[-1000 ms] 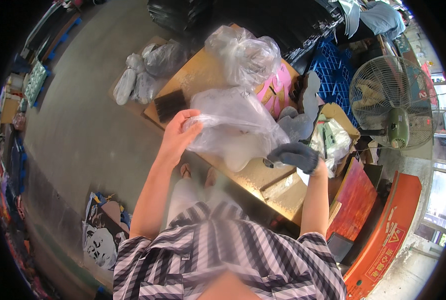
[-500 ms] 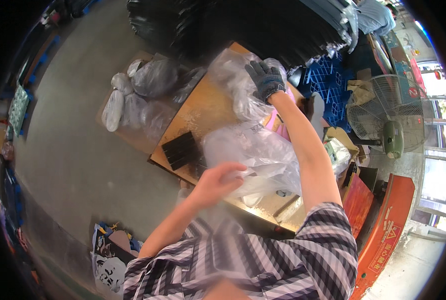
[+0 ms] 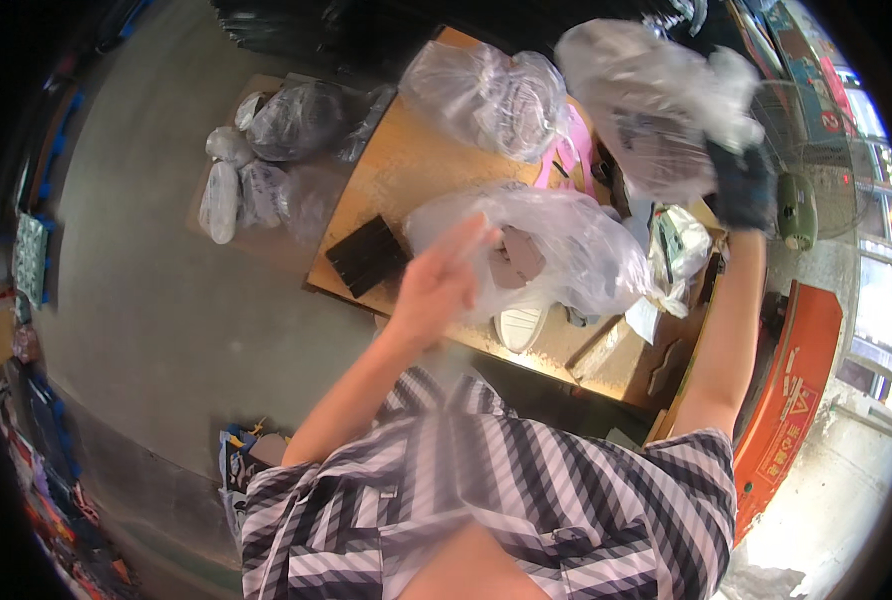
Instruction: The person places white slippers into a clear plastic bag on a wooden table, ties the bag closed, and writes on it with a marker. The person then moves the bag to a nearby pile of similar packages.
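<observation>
My right hand (image 3: 744,185), in a dark knitted glove, is closed on the gathered neck of a stuffed clear plastic bag (image 3: 646,115), lifted past the table's right side. Its contents are too blurred to name. My bare left hand (image 3: 436,285) hovers at the left of a second clear plastic bag (image 3: 576,225) that lies on the wooden table (image 3: 396,180). The left fingers are stretched out and slightly blurred, with nothing visible in them. Inside that second bag shows a brownish-grey piece (image 3: 518,260). Another tied, full plastic bag (image 3: 486,95) rests at the table's far end.
A black ridged block (image 3: 367,256) lies at the table's left edge, a white sole-shaped piece (image 3: 519,328) at the near edge. Pink straps (image 3: 571,150) are beside the far bag. Filled bags (image 3: 296,120) sit left of the table. A fan (image 3: 796,210) and orange panel (image 3: 791,390) stand right.
My right hand has gone from the far bags to the right, now gripping a lifted bag. My left hand has risen slightly. The view has shifted, and the bag on the table shows more fully.
</observation>
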Tool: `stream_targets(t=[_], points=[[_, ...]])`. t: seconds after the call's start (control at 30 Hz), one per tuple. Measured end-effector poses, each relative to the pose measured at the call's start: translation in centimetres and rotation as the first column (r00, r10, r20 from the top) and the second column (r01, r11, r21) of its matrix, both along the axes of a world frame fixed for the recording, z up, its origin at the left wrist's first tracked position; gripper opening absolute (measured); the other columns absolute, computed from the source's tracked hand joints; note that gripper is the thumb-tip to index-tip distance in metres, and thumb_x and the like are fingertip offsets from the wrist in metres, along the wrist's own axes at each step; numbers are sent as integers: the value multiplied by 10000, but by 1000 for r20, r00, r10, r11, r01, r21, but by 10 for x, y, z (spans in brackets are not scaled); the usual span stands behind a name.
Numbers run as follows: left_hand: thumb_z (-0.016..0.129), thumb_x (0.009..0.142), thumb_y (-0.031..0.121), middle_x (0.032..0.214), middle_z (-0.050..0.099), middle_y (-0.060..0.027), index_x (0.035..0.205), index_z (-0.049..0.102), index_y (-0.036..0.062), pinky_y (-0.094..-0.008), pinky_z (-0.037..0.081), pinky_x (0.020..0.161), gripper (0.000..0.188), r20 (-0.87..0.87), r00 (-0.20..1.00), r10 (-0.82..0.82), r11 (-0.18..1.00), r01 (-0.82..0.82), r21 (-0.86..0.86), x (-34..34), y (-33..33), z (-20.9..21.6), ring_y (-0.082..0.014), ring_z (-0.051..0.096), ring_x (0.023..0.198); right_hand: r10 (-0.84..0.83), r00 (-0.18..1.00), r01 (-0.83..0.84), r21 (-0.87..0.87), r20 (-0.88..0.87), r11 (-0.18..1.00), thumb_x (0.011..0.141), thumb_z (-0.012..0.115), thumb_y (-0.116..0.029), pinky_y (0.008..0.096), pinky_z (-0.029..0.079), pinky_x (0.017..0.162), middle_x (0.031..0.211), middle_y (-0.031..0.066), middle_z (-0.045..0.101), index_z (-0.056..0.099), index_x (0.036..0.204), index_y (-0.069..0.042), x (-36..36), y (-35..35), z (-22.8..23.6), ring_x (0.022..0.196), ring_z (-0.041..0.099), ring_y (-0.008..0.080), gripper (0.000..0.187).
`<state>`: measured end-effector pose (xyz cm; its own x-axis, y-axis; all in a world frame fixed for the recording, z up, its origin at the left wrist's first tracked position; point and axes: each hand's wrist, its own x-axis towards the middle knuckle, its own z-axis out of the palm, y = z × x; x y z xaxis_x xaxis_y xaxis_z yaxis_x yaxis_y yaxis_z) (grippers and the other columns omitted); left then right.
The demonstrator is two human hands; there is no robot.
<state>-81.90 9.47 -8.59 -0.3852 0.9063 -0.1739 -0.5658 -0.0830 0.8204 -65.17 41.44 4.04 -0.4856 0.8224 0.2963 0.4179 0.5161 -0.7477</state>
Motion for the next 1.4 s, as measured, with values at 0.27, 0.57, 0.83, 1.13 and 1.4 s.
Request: stream_targets(t=[0.27, 0.57, 0.83, 1.13, 1.4], points=[[394, 814, -90, 1248, 559, -96, 1363, 392, 81, -173, 401, 521, 574, -127, 966, 226, 974, -227, 9, 41, 15, 5, -22, 445, 579, -131, 655, -254, -379, -745, 890, 884, 514, -87, 413, 465, 927, 1115, 205, 587, 496, 1199, 40, 166, -100, 47, 1060, 562, 286, 340], [380, 850, -75, 1180, 601, -88, 1313, 440, 50, -164, 387, 487, 483, -419, 885, 201, 964, -255, -76, 82, -2, 4, -15, 402, 527, -365, 790, -383, -862, -492, 333, 907, 462, -171, 399, 449, 933, 1155, 166, 567, 496, 1216, -10, 124, -183, -146, 1060, 547, 267, 350], [381, 864, -65, 1156, 614, -93, 1306, 447, 32, -154, 387, 490, 457, -618, 786, 21, 998, -56, -38, 100, -23, -6, -15, 425, 521, -894, 308, -525, -842, -327, 127, 916, 401, -378, 376, 347, 1003, 1330, 129, 444, 405, 1333, -98, 5, -176, -261, 1219, 413, 283, 502], [393, 817, -97, 1127, 623, -116, 1269, 474, 29, -187, 462, 545, 476, -431, 902, 13, 997, -46, -65, 36, -22, 0, -52, 533, 571, 671, 350, -431, -523, 654, 735, 826, 638, -200, 285, 510, 707, 944, 87, 663, 637, 1014, -47, 59, -176, -155, 821, 626, 146, 242], [415, 832, -104, 1110, 630, -116, 1231, 506, 14, -202, 495, 546, 426, -346, 911, -224, 975, 205, -91, 23, -25, -3, -62, 566, 586, 102, 956, 53, -506, 275, 861, 792, 609, -448, 324, 481, 736, 880, 110, 659, 650, 975, -36, -54, 11, -163, 812, 625, 232, 453]])
